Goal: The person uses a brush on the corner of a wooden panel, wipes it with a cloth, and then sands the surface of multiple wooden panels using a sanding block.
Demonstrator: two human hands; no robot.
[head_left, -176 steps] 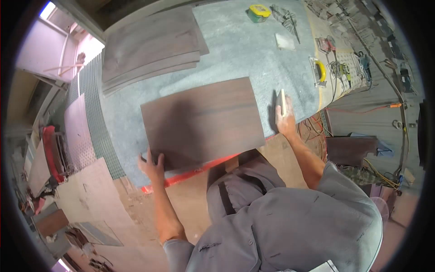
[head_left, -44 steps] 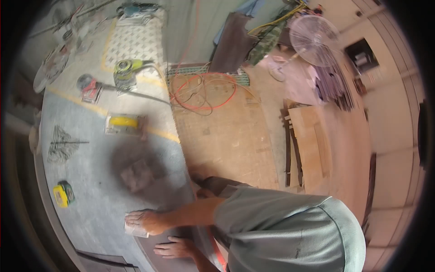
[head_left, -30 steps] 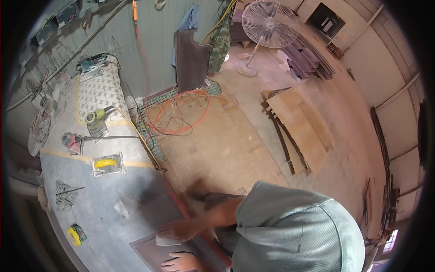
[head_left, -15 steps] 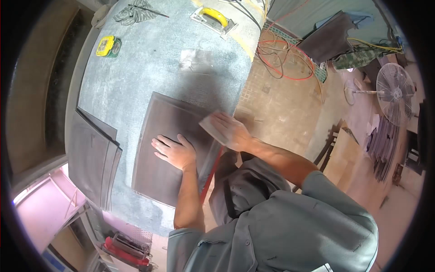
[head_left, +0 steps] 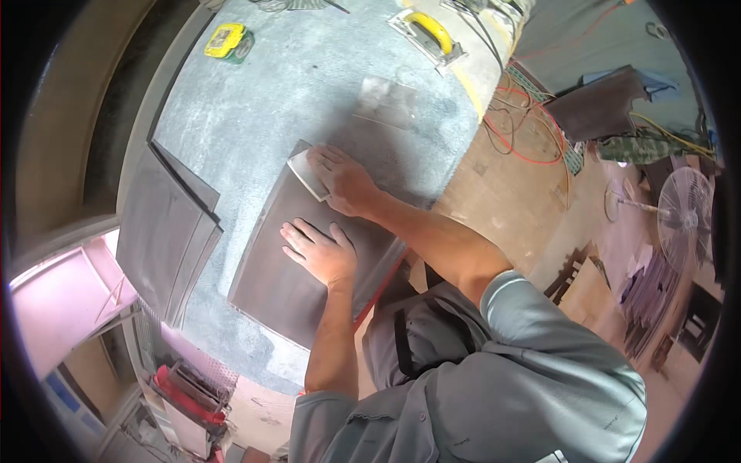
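A dark brown-grey flat panel [head_left: 282, 255] lies on the blue-grey table [head_left: 285, 69] in front of me. My left hand [head_left: 326, 253] rests flat on the middle of it, fingers spread. Toward the panel's far edge my right hand [head_left: 345, 181] is closed over a light grey sanding block [head_left: 308, 176], which lies flat against the panel's surface. My fingers cover part of the block, so its full shape is hidden.
Several similar dark panels [head_left: 164, 235] are stacked at the table's left edge. Farther off lie a yellow-lidded container [head_left: 225, 41], a yellow-handled hand sander [head_left: 429, 32] and a thin square sheet [head_left: 384, 102]. Hoses [head_left: 532, 127] and a fan [head_left: 685, 210] are on the right.
My right hand has moved with the sanding block from the panel's right edge to its far left part. My left hand stays flat on the panel. The whole view has shifted.
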